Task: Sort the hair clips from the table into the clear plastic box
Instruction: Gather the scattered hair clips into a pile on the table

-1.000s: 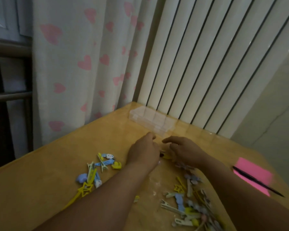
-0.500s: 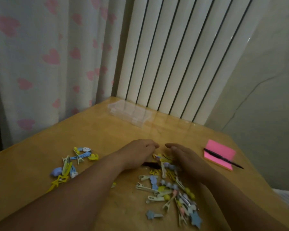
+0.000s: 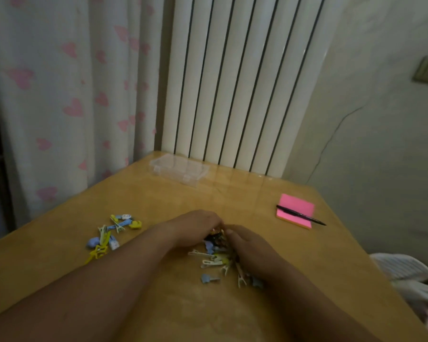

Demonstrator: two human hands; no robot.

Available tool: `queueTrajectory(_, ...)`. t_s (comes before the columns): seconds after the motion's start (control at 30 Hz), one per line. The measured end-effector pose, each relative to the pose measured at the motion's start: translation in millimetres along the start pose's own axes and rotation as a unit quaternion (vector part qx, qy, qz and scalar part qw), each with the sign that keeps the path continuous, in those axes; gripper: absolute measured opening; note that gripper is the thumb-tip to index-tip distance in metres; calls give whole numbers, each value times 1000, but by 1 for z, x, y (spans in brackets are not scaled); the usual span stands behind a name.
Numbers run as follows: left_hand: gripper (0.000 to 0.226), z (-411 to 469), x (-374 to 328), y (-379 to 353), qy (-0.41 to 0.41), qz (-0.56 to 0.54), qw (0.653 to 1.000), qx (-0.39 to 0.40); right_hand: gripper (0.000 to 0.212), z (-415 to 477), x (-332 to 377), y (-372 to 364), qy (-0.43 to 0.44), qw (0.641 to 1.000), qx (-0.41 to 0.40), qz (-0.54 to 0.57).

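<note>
A heap of small blue, yellow and white hair clips (image 3: 215, 259) lies on the wooden table in front of me. My left hand (image 3: 198, 228) and my right hand (image 3: 248, 245) are cupped round its far end from either side, fingertips nearly meeting and fingers curled over the clips. Part of the heap is hidden under my right palm. A second, smaller group of hair clips (image 3: 109, 235) lies to the left, untouched. The clear plastic box (image 3: 178, 169) sits at the table's far edge, lid closed as far as I can tell.
A pink sticky-note pad (image 3: 297, 209) with a black pen (image 3: 302, 215) across it lies at the right. Behind the table stand a white ribbed radiator (image 3: 232, 82) and a heart-print curtain (image 3: 72, 95). The table's right edge (image 3: 351, 243) drops off to bedding.
My hands have drawn closer together and pulled towards me, bunching the clips between them. The camera has tilted, so the box sits farther off in view.
</note>
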State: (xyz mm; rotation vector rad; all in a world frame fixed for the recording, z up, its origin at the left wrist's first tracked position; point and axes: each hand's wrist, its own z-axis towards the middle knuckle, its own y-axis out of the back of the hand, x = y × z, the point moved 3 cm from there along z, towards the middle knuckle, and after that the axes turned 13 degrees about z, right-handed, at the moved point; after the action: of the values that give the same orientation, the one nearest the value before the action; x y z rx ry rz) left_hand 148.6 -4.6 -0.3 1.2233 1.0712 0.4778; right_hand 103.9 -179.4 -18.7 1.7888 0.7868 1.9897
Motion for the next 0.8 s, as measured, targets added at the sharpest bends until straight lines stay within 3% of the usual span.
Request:
queueTrajectory(0.1, 37, -14, -10, -10, 17, -90, 996, -8, 39, -15, 5, -2, 3, 998, -27, 55)
queueTrajectory(0.2, 38, -28, -3, -3, 70, -278, 955, -80, 43, -32, 0, 8, -11, 995, -72, 65)
queueTrajectory(0.33, 42, -32, 0, 8, 70, -327, 935, -118, 52, -39, 5, -14, -13, 998, -65, -15)
queueTrajectory(0.47, 50, -29, -5, 28, 64, -428, 882, -185, 55, -32, 21, -29, -15, 990, -134, 38)
queueTrajectory(0.57, 47, -36, 0, 52, 78, -477, 851, -205, 52, -30, 29, -36, 10, 983, -171, -60)
queueTrajectory(0.67, 39, -57, 13, 62, 96, -439, 869, -209, 53, -29, 51, -54, 64, 979, -139, -133)
queueTrajectory(0.8, 34, -92, 47, 64, 122, -353, 895, -243, 65, -44, 93, -97, 197, 972, -30, -123)
